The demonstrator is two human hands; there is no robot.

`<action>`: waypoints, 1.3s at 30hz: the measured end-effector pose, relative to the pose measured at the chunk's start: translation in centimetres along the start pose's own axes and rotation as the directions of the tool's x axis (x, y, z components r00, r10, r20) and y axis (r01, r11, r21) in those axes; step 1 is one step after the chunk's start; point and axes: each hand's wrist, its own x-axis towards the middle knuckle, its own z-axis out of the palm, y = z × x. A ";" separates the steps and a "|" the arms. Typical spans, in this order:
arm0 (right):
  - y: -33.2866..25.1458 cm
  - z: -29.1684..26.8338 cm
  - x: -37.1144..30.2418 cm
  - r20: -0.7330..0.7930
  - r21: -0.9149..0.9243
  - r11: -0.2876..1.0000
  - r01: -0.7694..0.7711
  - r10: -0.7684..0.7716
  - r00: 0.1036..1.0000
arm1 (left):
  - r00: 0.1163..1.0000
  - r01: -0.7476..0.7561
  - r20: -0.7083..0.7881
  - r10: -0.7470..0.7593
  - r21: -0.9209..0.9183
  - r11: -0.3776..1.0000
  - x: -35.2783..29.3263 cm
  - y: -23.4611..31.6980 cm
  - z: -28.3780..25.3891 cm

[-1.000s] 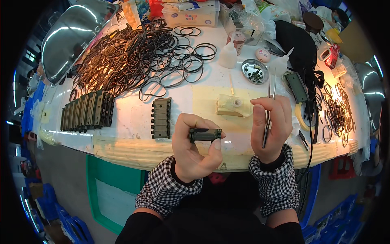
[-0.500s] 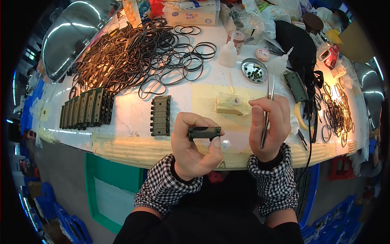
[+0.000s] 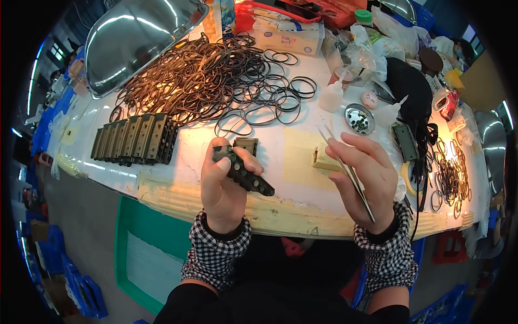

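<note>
My left hand (image 3: 224, 186) is closed around a dark green ridged block (image 3: 250, 179). The block is tilted, and its side with round, paler spots faces up to the right. Just behind these fingers lies a similar olive-green block (image 3: 246, 144) on the table, partly hidden by the hand. My right hand (image 3: 369, 175) holds metal tweezers (image 3: 353, 181) between thumb and fingers, their tips pointing away to the upper left. Beyond the tweezers is a small cream-coloured block (image 3: 322, 158). Farther back stands a round metal dish (image 3: 359, 119) of small dark pieces.
A row of olive-green blocks (image 3: 135, 139) stands at the left. Behind it lies a big tangle of dark rubber-like loops (image 3: 199, 81). White squeeze bottles (image 3: 331, 97) stand near the dish. A black bag (image 3: 404, 81) and more loops (image 3: 449, 173) lie to the right.
The block in my left hand has turned, so its spotted side shows. My right hand has lowered the tweezers to slant up-left. The whole view has shifted, moving the table's things rightward.
</note>
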 end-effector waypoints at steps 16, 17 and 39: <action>2.0 15.9 19.7 0.515 -0.210 0.891 0.402 -0.248 0.821 | 1.000 -0.007 0.018 0.010 -0.203 0.979 -0.6 -0.4 -0.9; 1.5 16.8 20.8 0.540 -0.229 0.889 0.397 -0.223 0.811 | 1.000 -0.009 0.018 0.013 -0.208 0.978 -0.6 -0.4 -0.8; 4.9 17.3 22.1 0.351 -0.012 0.997 0.077 -0.067 0.934 | 0.999 -0.032 -0.033 0.026 -0.220 0.975 -0.6 -0.5 -1.2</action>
